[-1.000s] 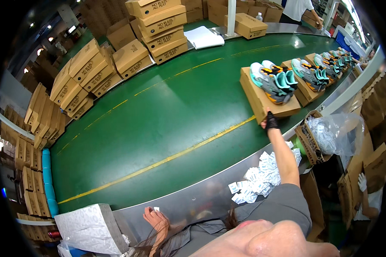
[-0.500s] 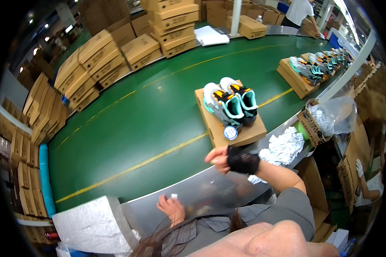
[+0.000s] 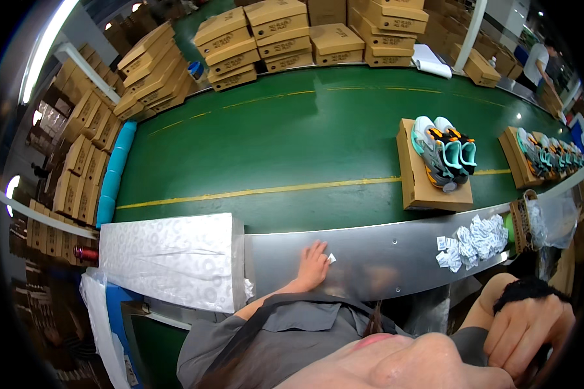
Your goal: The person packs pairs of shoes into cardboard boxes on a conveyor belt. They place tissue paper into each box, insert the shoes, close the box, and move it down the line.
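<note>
My left hand (image 3: 313, 264) lies palm down on the metal ledge (image 3: 370, 259), its fingers stretched out. Beside its fingertips is a small white packet (image 3: 331, 258). My right hand (image 3: 529, 330) is raised close to my head at the lower right, a black lacy band (image 3: 532, 290) around its wrist. Its fingers are curled in; the palm side is hidden, so I cannot tell whether anything is in it. On the green belt at the right, a pair of grey, white and mint sneakers (image 3: 444, 155) with orange details stands on a shoebox (image 3: 412, 178).
White packets (image 3: 477, 240) are heaped on the ledge's right, near an open carton (image 3: 522, 220). A stack of patterned white paper (image 3: 169, 259) lies at the left. Shoeboxes (image 3: 279, 29) line the far side. More sneakers (image 3: 545, 152) stand far right, and another person (image 3: 535, 68) stands beyond.
My right hand has drawn back from beside the sneakers' box up toward my head. My left hand stays on the ledge. The view has turned left, so the sneakers appear further right.
</note>
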A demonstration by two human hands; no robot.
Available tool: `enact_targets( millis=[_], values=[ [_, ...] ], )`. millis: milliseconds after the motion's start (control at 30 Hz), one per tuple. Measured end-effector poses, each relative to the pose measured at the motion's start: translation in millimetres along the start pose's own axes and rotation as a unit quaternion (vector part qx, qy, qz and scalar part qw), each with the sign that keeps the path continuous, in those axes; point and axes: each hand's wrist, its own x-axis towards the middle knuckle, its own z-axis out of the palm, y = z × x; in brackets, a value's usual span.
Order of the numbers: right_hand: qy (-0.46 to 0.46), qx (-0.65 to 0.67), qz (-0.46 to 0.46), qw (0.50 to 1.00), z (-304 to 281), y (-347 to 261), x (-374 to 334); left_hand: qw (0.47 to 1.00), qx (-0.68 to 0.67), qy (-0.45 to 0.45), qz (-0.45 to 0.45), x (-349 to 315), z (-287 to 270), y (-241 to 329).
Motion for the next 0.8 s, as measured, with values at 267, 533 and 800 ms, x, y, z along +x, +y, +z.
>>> enact_targets(
  millis=[267,533,800],
  values=[
    [-0.114,0.040,0.070,0.990,-14,-16,-9,0.999,0.011,0.013,-0.041,-9,8,15],
    [-0.274,0.076,0.072,0.956,-69,-13,-83,0.996,-0.035,0.040,-0.078,-4,2,27],
    [0.048,0.133,0.589,0.796,-98,68,-255,0.807,-0.415,0.126,-0.400,-67,-41,78]
  ],
)
